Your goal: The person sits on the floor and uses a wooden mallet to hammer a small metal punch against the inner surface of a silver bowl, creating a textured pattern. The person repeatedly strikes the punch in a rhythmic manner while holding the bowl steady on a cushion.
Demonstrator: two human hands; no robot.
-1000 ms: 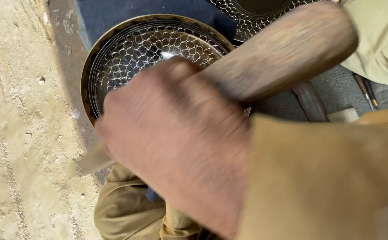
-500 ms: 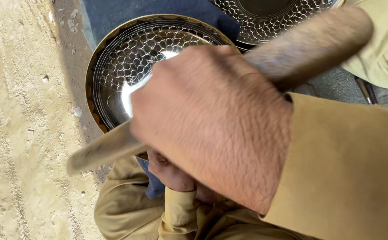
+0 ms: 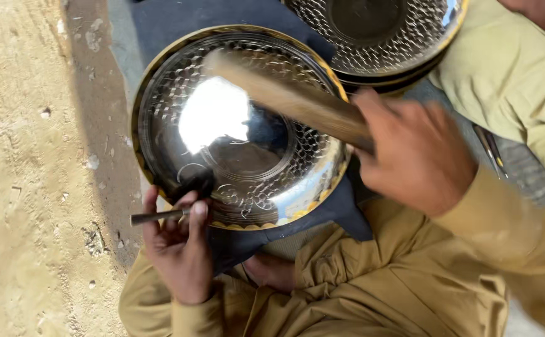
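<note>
Round metal tray [image 3: 247,156], polished and mirror-bright, with a hammered scale pattern on its sloping wall, a plain flat centre and a gold-coloured scalloped rim; it lies on a dark blue cloth [image 3: 347,209] across the person's lap, its far edge toward the top of the cloth. Left hand [image 3: 179,249], at the tray's near-left rim, is closed around a thin dark metal punch [image 3: 160,216], the tool's tip resting on the tray's patterned wall. Right hand [image 3: 419,153], at the tray's right edge, is wrapped tight around the handle of a wooden mallet [image 3: 291,97], whose blurred length crosses above the tray toward its upper middle. 1 further stack of similar patterned trays [image 3: 378,37] sits just beyond the cloth's far-right corner, near the first tray. Khaki trousers and sleeves [image 3: 409,281] fill the lower right. Sandy ground [image 3: 29,168] runs along the left side.
</note>
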